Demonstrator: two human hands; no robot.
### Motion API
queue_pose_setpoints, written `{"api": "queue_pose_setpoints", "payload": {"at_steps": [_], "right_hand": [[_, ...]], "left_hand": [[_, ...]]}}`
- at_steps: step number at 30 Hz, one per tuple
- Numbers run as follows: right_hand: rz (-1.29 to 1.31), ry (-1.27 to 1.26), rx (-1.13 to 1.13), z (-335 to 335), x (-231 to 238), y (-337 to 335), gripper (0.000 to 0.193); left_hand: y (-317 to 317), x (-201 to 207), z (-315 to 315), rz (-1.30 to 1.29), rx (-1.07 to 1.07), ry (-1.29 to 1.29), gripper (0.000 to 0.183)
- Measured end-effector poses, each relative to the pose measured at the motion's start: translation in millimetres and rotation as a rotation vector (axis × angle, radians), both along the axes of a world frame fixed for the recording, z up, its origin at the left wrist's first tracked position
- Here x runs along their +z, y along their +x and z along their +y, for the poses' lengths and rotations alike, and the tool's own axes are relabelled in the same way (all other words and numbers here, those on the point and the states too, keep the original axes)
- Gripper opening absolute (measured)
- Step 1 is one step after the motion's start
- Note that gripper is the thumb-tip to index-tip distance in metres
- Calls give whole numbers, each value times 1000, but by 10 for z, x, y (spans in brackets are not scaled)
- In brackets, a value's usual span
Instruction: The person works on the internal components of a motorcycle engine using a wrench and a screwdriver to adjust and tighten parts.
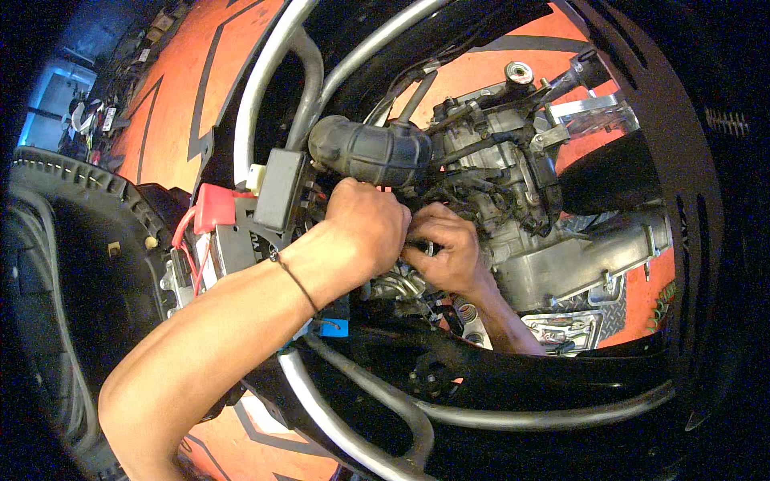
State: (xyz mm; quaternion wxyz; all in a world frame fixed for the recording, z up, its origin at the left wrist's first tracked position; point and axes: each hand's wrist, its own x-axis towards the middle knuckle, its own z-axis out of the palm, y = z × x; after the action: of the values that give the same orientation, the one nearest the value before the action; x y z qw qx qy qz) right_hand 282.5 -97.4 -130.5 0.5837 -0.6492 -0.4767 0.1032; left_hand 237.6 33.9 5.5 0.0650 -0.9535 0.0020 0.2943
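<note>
Where the view begins at the far left, a black ribbed plastic panel (pixel 72 232) curves down the edge, with orange floor (pixel 172 96) marked by dark lines above it.

Item: red terminal cover (pixel 212 204), with red wires running down from it, just left of a black box (pixel 278 188) mounted on a bracket.

Item: grey metal frame tubes (pixel 269 72), bending up and over the machine; further tubes (pixel 361 417) cross below the arms.

Item: black ribbed rubber hose (pixel 369 151), lying above the hands and touching the top of the left knuckles.

Item: left hand (pixel 369 228), forearm entering from the lower left, a thin black band on the wrist. Its grip is curled into a closed fist; what it closes on is hidden under the hand, so I cannot tell the thing held.

Item: right hand (pixel 445 252), forearm coming up from below between the frame parts. Its grip is narrow, fingertips pinched together just beside the left hand; the small part between them is too hidden to name.

Item: finned metal cylinder (pixel 397 284), directly beneath both hands, partly covered by them.

Item: grey engine casing (pixel 561 256), right of the hands, with cables and fittings above it and a round cap (pixel 518 74) near the top.

Item: black slotted side panel (pixel 682 184), curving down the right edge.
</note>
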Motion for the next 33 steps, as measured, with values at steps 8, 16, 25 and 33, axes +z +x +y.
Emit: {"api": "queue_pose_setpoints", "payload": {"at_steps": [8, 16, 25, 33], "right_hand": [[397, -237, -45, -38, 37, 68, 19], [115, -316, 11, -110, 184, -17, 37], [-99, -200, 5, -115, 243, -116, 34], [-195, -366, 26, -80, 284, -63, 33]], "left_hand": [[-101, -108, 43, -134, -36, -67, 13], [-151, -170, 54, -131, -72, -57, 15], [-138, -245, 75, -152, -131, -45, 15], [-180, -251, 123, -269, -164, -178, 14]]}}
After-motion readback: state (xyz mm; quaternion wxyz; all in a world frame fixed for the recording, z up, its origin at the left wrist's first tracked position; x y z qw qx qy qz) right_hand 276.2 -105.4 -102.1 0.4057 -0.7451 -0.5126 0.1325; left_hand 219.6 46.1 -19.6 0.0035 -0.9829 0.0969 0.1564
